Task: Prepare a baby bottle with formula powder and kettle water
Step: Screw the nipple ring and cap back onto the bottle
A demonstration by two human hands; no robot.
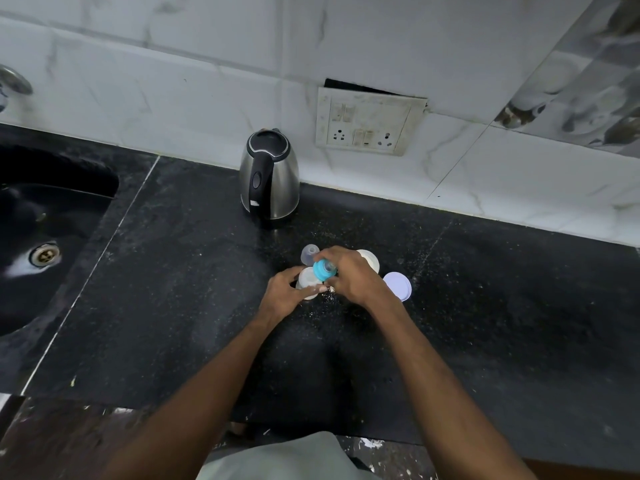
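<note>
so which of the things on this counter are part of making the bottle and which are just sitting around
In use:
- baby bottle, gripped by left hand
- blue nipple ring, held by right hand
- kettle
- open white tub
- tub lid
- clear cap

Lying about:
- sink
- wall socket

A home kitchen: a black speckled stone countertop [180, 271] runs along a white marble-tiled wall [207, 81], with a dark sink [41, 216] set in at its left end, a steel electric kettle [270, 174] at its back edge and a grimy switch-and-socket plate [367, 123] above.
</note>
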